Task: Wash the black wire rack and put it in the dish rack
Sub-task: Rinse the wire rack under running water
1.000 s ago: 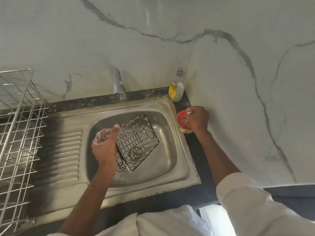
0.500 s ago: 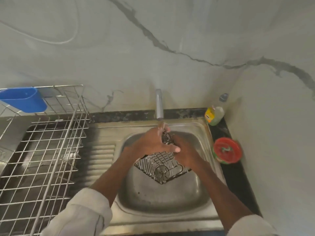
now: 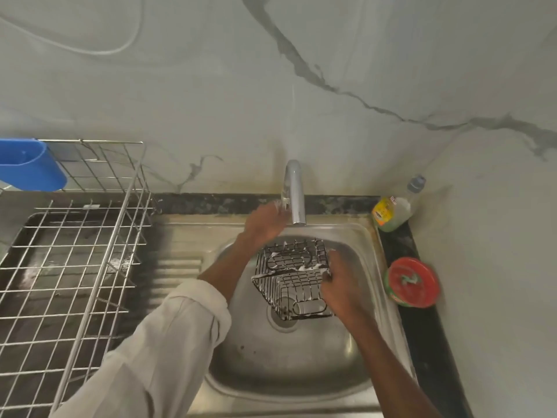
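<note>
The black wire rack sits in the basin of the steel sink, over the drain, still streaked with white suds. It lies tipped, its open mesh basket facing up and toward the person, and its long axis runs roughly from the tap down toward the drain. The right hand grips the rack's right edge, fingers curled round the wires. The left hand is off the rack, up at the base of the tap with soapy fingers against it; whether they are closed round a handle cannot be told. No stream is visible from the spout, so rinsing looks to be the step in hand.

The rack lies just below the spout, so the right hand need only lift it a little toward the tap. The dish rack stands well to the left of the sink, beyond the drainboard, on the left hand's side. A blue plastic holder hangs on its back corner. Right of the sink stand a dish-soap bottle and a red round soap tub.
</note>
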`<state>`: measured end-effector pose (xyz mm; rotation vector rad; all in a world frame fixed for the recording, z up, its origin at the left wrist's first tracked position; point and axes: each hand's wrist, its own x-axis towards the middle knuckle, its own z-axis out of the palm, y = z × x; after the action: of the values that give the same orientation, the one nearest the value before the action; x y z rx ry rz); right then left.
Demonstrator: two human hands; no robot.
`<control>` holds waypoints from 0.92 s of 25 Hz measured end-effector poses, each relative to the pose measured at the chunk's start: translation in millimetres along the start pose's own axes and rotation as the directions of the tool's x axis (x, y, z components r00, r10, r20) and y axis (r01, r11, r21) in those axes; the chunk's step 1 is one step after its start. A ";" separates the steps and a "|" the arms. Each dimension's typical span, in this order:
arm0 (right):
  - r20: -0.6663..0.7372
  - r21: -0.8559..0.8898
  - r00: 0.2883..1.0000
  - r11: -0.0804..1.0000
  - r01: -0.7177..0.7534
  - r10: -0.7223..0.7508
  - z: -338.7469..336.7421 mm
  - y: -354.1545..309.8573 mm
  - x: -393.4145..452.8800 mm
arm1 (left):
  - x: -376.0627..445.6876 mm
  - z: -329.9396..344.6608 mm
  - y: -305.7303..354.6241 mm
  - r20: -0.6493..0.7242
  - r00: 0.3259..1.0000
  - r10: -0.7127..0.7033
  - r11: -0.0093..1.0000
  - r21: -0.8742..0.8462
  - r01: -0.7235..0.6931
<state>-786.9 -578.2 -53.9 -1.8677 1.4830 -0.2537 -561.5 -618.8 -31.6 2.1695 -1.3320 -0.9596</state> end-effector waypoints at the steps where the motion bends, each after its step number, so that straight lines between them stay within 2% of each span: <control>1: -0.011 0.030 1.000 0.999 -0.022 0.022 2.6 2.3 -1.7 | 0.8 4.4 -2.7 0.005 1.000 -0.020 0.998 -0.064 0.021; 5: -0.069 0.084 0.996 0.995 -0.050 0.056 -0.2 9.5 -12.9 | 4.5 19.4 -9.9 0.065 0.985 -0.162 0.892 -0.417 0.174; 6: -0.076 0.092 0.995 0.994 -0.063 0.070 -1.2 11.8 -15.8 | 6.5 21.4 -11.2 0.100 0.968 -0.232 0.812 -0.528 0.249; 8: -0.086 0.129 0.992 0.988 -0.079 0.091 0.9 20.4 -18.9 | 0.0 20.1 -12.7 0.238 0.910 -0.338 0.580 -0.709 0.401; 10: -0.101 0.171 0.991 0.982 -0.074 0.092 0.9 24.3 -20.0 | -1.6 20.0 -21.0 0.369 0.873 -0.319 0.409 -0.778 0.477; 12: -0.108 0.203 0.989 0.976 -0.082 0.105 -0.8 25.3 -21.6 | -9.1 23.9 -21.9 0.420 0.859 -0.294 0.289 -0.817 0.499; 14: -0.112 0.216 0.983 0.969 -0.117 0.144 -1.2 29.5 -24.2 | -9.8 28.4 -13.7 0.420 0.852 -0.312 0.225 -0.839 0.496; 16: -0.126 0.224 0.973 0.961 -0.160 0.192 -1.7 34.2 -26.8 | -5.2 35.3 -6.8 0.364 0.853 -0.374 0.232 -0.854 0.466; 17: -0.134 0.241 0.968 0.954 -0.178 0.214 -2.8 36.9 -28.9 | -3.6 37.7 -3.5 0.340 0.851 -0.401 0.266 -0.845 0.463; 18: -0.135 0.271 0.964 0.944 -0.188 0.231 -3.0 41.8 -30.4 | 1.9 40.4 -2.6 0.318 0.850 -0.420 0.340 -0.813 0.472; 19: -0.131 0.301 0.957 0.930 -0.210 0.259 -3.9 45.8 -32.1 | 4.9 43.5 2.5 0.298 0.835 -0.463 0.457 -0.727 0.512; 20: -0.129 0.323 0.950 0.918 -0.230 0.284 -4.9 49.4 -33.8 | 17.4 50.7 -0.9 0.237 0.826 -0.511 0.570 -0.626 0.532; 22: -0.141 0.357 0.935 0.898 -0.259 0.325 -4.2 58.5 -37.8 | 21.7 56.9 14.9 0.040 0.854 -0.518 0.781 -0.384 0.492; 23: -0.141 0.377 0.930 0.887 -0.266 0.339 -3.2 63.5 -38.2 | 13.4 60.5 24.0 -0.029 0.850 -0.526 0.808 -0.330 0.489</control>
<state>-849.3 -549.4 -81.7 -1.3322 1.7149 -0.5356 -616.5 -641.4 -61.3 2.3213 -0.4860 -1.1174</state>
